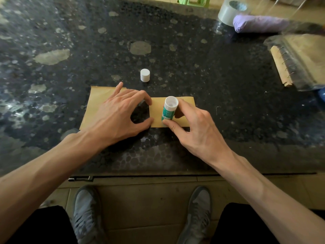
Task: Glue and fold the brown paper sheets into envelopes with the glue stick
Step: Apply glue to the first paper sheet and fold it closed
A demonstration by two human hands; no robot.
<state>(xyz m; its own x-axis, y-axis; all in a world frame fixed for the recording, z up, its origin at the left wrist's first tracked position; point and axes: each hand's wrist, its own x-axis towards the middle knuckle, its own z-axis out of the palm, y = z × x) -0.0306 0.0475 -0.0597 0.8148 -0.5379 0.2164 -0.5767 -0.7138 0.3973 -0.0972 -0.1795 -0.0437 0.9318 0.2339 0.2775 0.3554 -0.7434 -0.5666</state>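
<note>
left hand (121, 110) presses down, fingers spread; right hand (195, 128) pinches the glue stick (169, 110).

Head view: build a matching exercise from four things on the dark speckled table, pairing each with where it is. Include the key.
Things
1. small white round cap
2. green-and-white glue stick
3. brown paper sheet
4. grey roll of tape

Places
A. pressed under the left hand
B. at the far right, beside the purple bundle
C. gripped in the right hand
D. standing alone beyond the paper

Pairs: 1-D, 2-C, 3-A, 4-B
</note>
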